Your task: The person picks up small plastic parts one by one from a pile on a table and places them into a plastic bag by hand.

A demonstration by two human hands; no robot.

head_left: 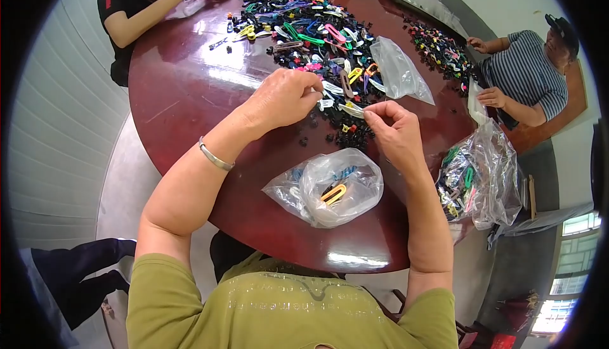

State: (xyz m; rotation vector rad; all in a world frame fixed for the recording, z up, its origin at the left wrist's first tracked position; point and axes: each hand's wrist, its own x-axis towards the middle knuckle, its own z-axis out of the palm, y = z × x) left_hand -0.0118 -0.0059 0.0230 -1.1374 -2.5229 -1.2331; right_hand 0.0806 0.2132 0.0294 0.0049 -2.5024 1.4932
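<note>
My right hand (399,135) pinches a white snap hair clip (352,110) between thumb and fingers, over the near edge of a large heap of hair clips (304,22). My left hand (285,97) is closed, its fingertips at the same edge of the heap. White clips (331,88) lie right beside those fingertips, and I cannot make out what they hold. The heap mixes many small black clips with pink, green, yellow and brown snap clips. Nearer my body, an opened clear plastic bag (342,187) contains a few clips, among them a yellow-orange one (334,194).
Another clear bag (405,73) lies against the heap's right side. A fuller bag of clips (485,174) rests at the table's right edge. Two co-workers sit around the round red table (171,95), one at far left, one at right by a second clip pile (438,51).
</note>
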